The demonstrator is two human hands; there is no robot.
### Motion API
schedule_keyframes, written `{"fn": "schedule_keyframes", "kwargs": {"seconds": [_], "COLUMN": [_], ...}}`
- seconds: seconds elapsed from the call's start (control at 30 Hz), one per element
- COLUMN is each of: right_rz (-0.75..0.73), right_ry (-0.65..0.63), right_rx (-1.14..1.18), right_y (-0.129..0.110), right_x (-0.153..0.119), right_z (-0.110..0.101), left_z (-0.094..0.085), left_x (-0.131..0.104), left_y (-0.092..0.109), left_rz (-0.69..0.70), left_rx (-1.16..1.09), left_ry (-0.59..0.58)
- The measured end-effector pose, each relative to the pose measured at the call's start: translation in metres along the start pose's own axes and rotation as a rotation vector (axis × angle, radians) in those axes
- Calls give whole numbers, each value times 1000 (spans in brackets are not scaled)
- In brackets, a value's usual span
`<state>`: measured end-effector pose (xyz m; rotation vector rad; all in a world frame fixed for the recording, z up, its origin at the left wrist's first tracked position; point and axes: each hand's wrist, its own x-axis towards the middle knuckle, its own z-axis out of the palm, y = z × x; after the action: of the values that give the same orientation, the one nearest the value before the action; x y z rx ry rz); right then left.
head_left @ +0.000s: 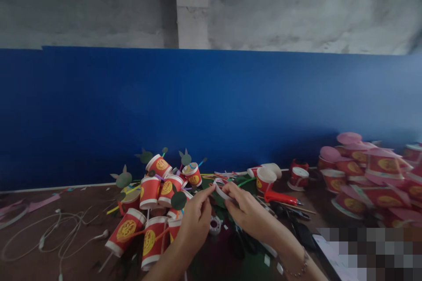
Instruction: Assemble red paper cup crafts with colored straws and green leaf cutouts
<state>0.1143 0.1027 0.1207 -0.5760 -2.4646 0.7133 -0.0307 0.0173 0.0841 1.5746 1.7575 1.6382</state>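
Observation:
Between my two hands a narrow, curved white strip (223, 194) is held above the table; whether it is paper or tape I cannot tell. My left hand (197, 215) pinches its upper left end between thumb and finger. My right hand (245, 206) grips the strip's other side with its fingertips. Just below them lies a white tape roll (215, 225). Black scissors (243, 239) rest on the table, partly under my right forearm. Left of my left hand stands a heap of red paper cups (150, 192) with yellow emblems, straws and dark green rabbit-head cutouts.
A red glue gun (281, 197) lies right of my hands, near more cups (265, 179). Pink-trimmed cups (354, 199) pile up at far right, above a phone-like device (326, 250). White earphones (59, 232) tangle at left. A blue wall panel (211, 105) borders the table's back.

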Motion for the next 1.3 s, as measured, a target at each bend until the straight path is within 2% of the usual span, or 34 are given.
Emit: {"fn": "schedule_keyframes", "kwargs": {"seconds": [0.2,0.33,0.5,0.7,0.77,0.87,0.93,1.1,1.3], "right_rz": [17,5,-3,-88,-90,-97,-104,-105,-75], "right_ry": [-13,-4,-5,78,80,57,53,67,61], "right_rx": [-59,-100,-101,-212,-258,-291,-290,-316,-425], "right_y": [-1,-1,-9,-8,-5,-2,-3,-7,-3], "right_x": [-2,-4,-2,4,4,4,3,2,5], "right_z": [0,2,3,8,11,14,15,15,18], "left_z": [3,4,5,6,7,9,9,3,3], "left_x": [0,3,8,6,5,5,7,11,1], "left_y": [-1,-3,-6,4,6,4,-1,-7,-1], "left_rz": [-74,-214,-359,-409,-465,-537,-520,-371,-193], "left_rx": [-122,-317,-459,-633,-641,-576,-519,-394,113], "left_ry": [25,29,46,-51,-92,-114,-83,-13,42]}}
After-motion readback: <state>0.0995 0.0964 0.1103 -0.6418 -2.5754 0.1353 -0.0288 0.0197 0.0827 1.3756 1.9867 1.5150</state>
